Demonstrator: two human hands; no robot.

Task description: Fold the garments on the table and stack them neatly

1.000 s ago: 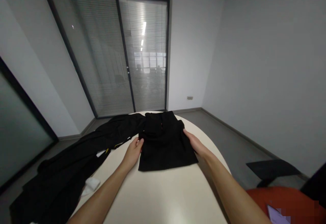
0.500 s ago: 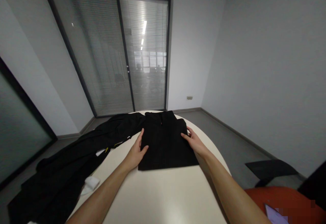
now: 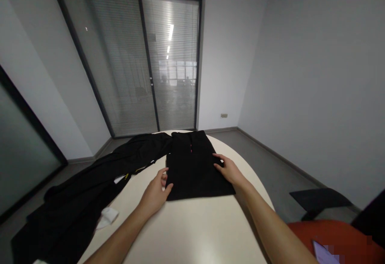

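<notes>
A black folded garment (image 3: pixel 195 178) lies flat on the white table (image 3: pixel 192 232) in front of me. A narrower part of it, with a slit in the middle, reaches toward the table's far edge. At its left edge is my left hand (image 3: pixel 154 194), thumb and fingers apart, fingertips touching the cloth or just beside it. My right hand (image 3: pixel 231 172) rests at the opposite edge with fingers and thumb spread on the fabric. Neither hand is closed round the garment.
A long pile of black clothing (image 3: pixel 99 180) hangs over the table's left side, with a crumpled white item (image 3: pixel 108 215) near it. On the right stands a chair with an orange seat (image 3: pixel 325 232) and a phone-like object (image 3: pixel 325 252) on it.
The garment's upper layer has come down nearer me and lies flatter, showing more of the slit. Both hands have moved slightly toward me along its sides.
</notes>
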